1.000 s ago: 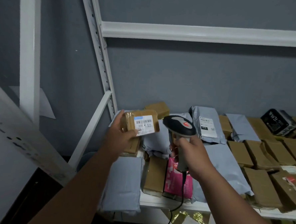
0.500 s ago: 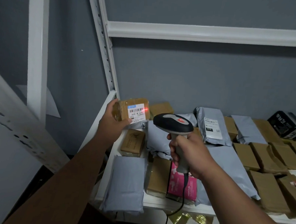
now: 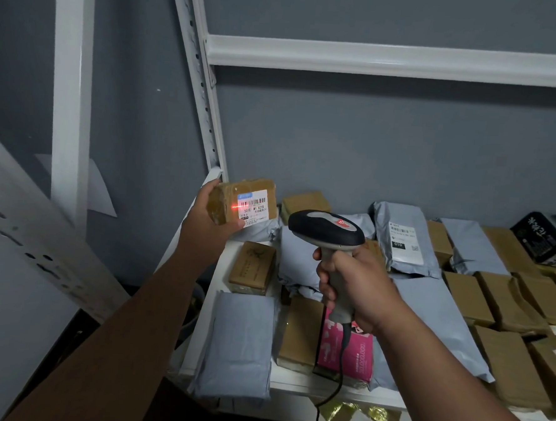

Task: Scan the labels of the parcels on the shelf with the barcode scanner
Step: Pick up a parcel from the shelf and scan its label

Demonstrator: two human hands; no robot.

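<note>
My left hand holds a small brown cardboard parcel up above the shelf's left end, its white barcode label facing me. A red scan line lies across the label's left edge. My right hand grips the grey handle of the barcode scanner, whose dark head points left at the held parcel. The scanner's cable hangs down past the shelf's front edge. Several brown boxes and grey mailer bags lie flat on the white shelf.
A grey mailer with a white label lies behind the scanner. A pink box sits under my right wrist, a black box at the far right. White perforated uprights and a crossbeam frame the shelf.
My left hand has lifted the parcel up and to the left. The red scan line came on and now lies on the label's left side. The scanner has stayed aimed at it.
</note>
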